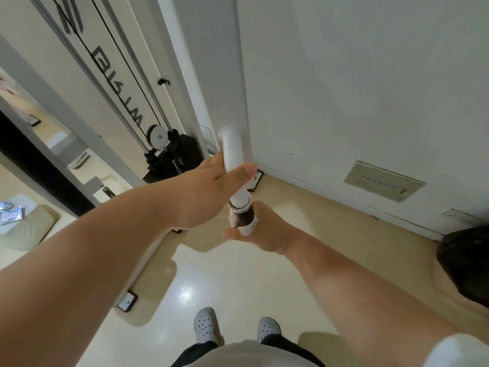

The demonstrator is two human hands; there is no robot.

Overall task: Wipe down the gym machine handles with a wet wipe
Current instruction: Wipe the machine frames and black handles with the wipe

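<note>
Between both hands, white handle [232, 157], left hand [209, 192] gripping shaft, right hand [260, 229] gripping dark end.

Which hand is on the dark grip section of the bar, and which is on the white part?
The right hand wraps the dark grip at the bar's near end. The left hand grasps the white tube further up, nearer the wall flange.

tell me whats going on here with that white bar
A person stands at a cable gym machine, holding a white bar handle with both hands. The left hand is wrapped around the white tube partway along. The right hand grips the dark brown end grip nearer the person. No wet wipe is clearly visible; it may be hidden inside a hand. Grey clogs show on the glossy floor below.
</note>
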